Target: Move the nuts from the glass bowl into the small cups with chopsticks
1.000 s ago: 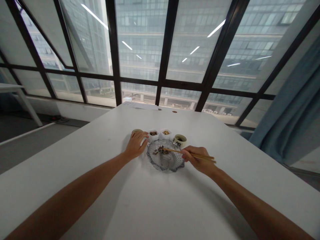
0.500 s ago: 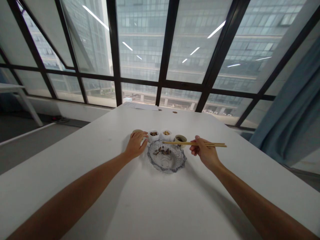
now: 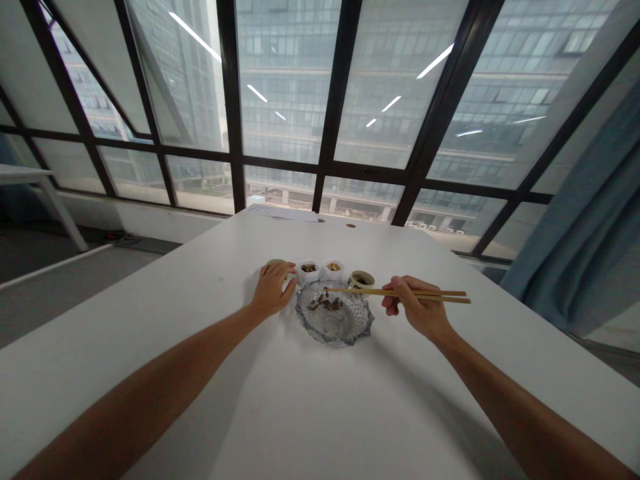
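Observation:
My right hand is closed around a pair of wooden chopsticks, held nearly level and pointing left. Their tips are above the back of a scalloped clear glass bowl, with a small dark piece at the tips. Several small brown pieces, like beans or seeds, lie inside the bowl. Left of it, my left hand has its fingers around a pale cup, mostly hidden by the hand. A patterned cup with a dark interior stands behind the bowl at right.
Two small white dishes stand behind the glass bowl: one with dark pieces, one with yellowish pieces. Paper sheets and a brown round spot are at the white table's far end. Windows rise beyond; a blue curtain hangs right.
My right hand has shifted slightly right and down with the chopsticks, uncovering more of the patterned cup. The tips remain over the back of the bowl. My left hand stays in place.

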{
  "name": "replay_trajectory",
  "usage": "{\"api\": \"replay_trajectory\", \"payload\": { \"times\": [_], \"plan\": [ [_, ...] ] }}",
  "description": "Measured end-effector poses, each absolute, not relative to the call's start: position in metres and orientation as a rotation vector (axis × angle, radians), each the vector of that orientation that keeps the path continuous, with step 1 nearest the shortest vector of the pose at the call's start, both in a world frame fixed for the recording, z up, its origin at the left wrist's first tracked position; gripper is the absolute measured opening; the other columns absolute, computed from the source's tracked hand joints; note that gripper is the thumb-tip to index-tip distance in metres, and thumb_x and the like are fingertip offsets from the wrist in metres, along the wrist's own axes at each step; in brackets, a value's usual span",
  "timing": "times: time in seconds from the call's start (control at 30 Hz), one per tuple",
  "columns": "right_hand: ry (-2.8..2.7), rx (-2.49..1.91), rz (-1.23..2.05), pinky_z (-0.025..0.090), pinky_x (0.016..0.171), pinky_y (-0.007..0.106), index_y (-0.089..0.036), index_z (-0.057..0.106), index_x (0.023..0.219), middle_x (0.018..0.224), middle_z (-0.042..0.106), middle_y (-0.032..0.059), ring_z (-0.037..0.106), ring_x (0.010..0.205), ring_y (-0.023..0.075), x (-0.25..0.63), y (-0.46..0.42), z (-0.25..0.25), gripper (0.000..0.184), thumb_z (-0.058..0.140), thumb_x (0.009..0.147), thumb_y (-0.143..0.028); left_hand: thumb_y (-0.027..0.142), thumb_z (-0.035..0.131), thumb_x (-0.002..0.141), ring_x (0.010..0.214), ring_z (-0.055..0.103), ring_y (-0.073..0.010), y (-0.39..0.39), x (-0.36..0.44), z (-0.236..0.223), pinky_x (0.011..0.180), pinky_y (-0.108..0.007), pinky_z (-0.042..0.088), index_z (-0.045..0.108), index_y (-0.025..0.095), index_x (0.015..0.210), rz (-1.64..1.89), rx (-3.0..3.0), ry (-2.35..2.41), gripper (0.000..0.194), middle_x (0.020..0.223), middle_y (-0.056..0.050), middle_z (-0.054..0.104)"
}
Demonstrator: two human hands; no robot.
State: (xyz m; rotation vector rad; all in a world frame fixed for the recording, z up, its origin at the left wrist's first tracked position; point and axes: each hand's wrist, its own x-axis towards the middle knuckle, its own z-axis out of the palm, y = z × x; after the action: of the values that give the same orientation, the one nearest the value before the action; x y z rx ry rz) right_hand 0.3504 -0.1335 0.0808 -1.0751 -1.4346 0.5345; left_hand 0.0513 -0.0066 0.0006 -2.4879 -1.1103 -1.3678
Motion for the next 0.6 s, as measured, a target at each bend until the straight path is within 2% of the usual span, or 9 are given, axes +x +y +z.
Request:
{"api": "replay_trajectory", "payload": {
  "times": [0.2, 0.33, 0.47, 0.6],
  "plan": [
    [-1.436, -1.077, 0.52, 0.047, 0.033, 0.027, -0.018, 0.071, 0.07, 0.052, 0.066, 0.0051, 0.058, 0.036, 0.0162, 0.352, -0.133, 0.083, 0.056, 0.071, 0.08, -0.073, 0.033, 0.068, 0.084, 0.132, 0.055, -0.0345, 0.0, 0.051, -0.003, 0.112, -0.053, 0.036, 0.052, 0.022, 0.129, -1.453, -2.201, -1.418, 0.048, 0.143, -0.016, 0.059],
    [-1.436, -1.067, 0.531, 0.047, 0.034, 0.026, -0.017, 0.072, 0.071, 0.053, 0.067, 0.0054, 0.059, 0.037, 0.0157, 0.354, -0.133, 0.082, 0.056, 0.072, 0.081, -0.072, 0.04, 0.072, 0.083, 0.136, 0.052, -0.0385, 0.01, 0.048, -0.011, 0.111, -0.055, 0.04, 0.044, 0.018, 0.137, -1.499, -2.137, -1.617, 0.065, 0.146, -0.021, 0.055],
    [-1.434, -1.07, 0.532, 0.046, 0.034, 0.026, -0.017, 0.072, 0.07, 0.052, 0.066, 0.0055, 0.059, 0.037, 0.0157, 0.353, -0.133, 0.083, 0.057, 0.072, 0.08, -0.073, 0.042, 0.074, 0.083, 0.128, 0.059, -0.0371, 0.019, 0.046, -0.018, 0.106, -0.055, 0.047, 0.042, 0.019, 0.14, -1.517, -2.186, -1.745, 0.069, 0.139, -0.02, 0.06],
    [-1.375, -1.063, 0.508, 0.046, 0.034, 0.027, -0.016, 0.071, 0.07, 0.052, 0.066, 0.0053, 0.058, 0.037, 0.0156, 0.355, -0.131, 0.084, 0.056, 0.073, 0.079, -0.072, 0.033, 0.076, 0.08, 0.124, 0.061, -0.0329, 0.023, 0.044, -0.02, 0.105, -0.05, 0.05, 0.042, 0.018, 0.139, -1.557, -2.241, -1.738, 0.069, 0.134, -0.018, 0.062]
  ]
}}
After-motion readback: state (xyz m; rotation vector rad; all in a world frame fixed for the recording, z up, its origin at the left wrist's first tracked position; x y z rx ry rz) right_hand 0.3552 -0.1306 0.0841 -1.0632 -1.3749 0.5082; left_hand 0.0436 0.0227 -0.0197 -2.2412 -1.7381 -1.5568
